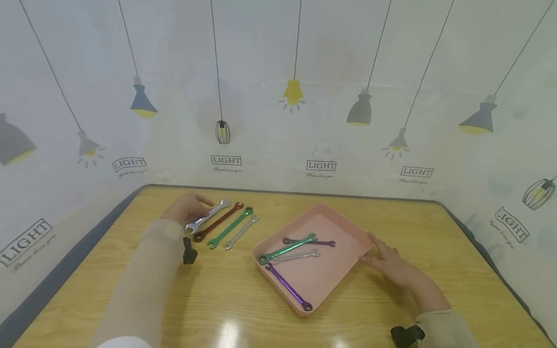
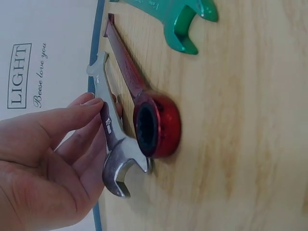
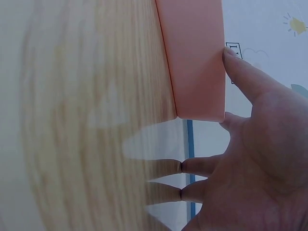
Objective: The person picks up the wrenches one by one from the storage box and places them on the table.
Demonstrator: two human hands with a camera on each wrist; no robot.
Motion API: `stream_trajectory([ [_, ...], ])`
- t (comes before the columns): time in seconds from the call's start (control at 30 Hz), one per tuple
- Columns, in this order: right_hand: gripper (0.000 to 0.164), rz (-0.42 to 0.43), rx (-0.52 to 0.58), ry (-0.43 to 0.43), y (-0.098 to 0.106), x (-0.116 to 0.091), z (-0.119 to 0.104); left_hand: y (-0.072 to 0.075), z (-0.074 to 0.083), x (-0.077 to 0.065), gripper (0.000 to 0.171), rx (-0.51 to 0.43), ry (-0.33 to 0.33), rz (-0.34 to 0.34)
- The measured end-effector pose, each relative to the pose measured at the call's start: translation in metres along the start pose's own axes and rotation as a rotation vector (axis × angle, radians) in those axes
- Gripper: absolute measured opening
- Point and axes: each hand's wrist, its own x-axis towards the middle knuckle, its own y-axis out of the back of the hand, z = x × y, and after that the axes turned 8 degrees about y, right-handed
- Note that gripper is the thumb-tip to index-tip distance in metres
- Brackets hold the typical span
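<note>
Silver wrench (image 2: 110,124) close beside red wrench (image 2: 136,88), well apart from tray rim (image 1: 287,230)

We are seeing silver wrenches (image 1: 211,214), a red wrench (image 1: 219,222), green wrenches (image 1: 230,227), purple wrenches (image 1: 287,285), a pink tray (image 1: 332,266), wood-grained tan worktop (image 1: 217,295) and lamp-patterned pale wall (image 1: 256,106).
</note>
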Motion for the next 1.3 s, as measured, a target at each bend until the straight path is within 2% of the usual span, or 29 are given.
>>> stream_trajectory([
  [0.07,0.084,-0.001,-0.008,0.000,0.000,0.000,0.000,0.001,0.000,0.001,0.047,0.036,0.017,0.021],
  [0.13,0.084,-0.003,-0.010,0.003,0.000,0.001,0.000,0.002,0.000,0.000,0.047,0.023,0.033,0.024],
  [0.27,0.085,-0.006,0.008,0.009,0.000,0.000,0.001,0.001,0.002,-0.003,0.048,-0.126,0.038,-0.012],
  [0.37,0.086,-0.003,0.020,0.018,0.000,0.000,0.002,0.000,0.005,-0.007,0.047,-0.170,0.021,-0.030],
  [0.73,0.083,0.001,0.001,0.014,0.000,-0.002,-0.005,-0.002,0.013,-0.015,0.050,-0.021,-0.034,-0.017],
  [0.97,0.083,0.005,0.000,0.023,0.000,-0.002,-0.004,-0.004,0.019,-0.016,0.052,0.019,0.004,-0.011],
  [1.13,0.086,0.008,0.018,0.025,0.000,0.000,0.003,-0.005,0.023,-0.017,0.052,0.046,-0.033,-0.041],
  [1.3,0.086,0.012,0.020,0.025,-0.001,0.000,0.003,-0.013,0.036,-0.024,0.049,0.068,-0.093,-0.064],
])
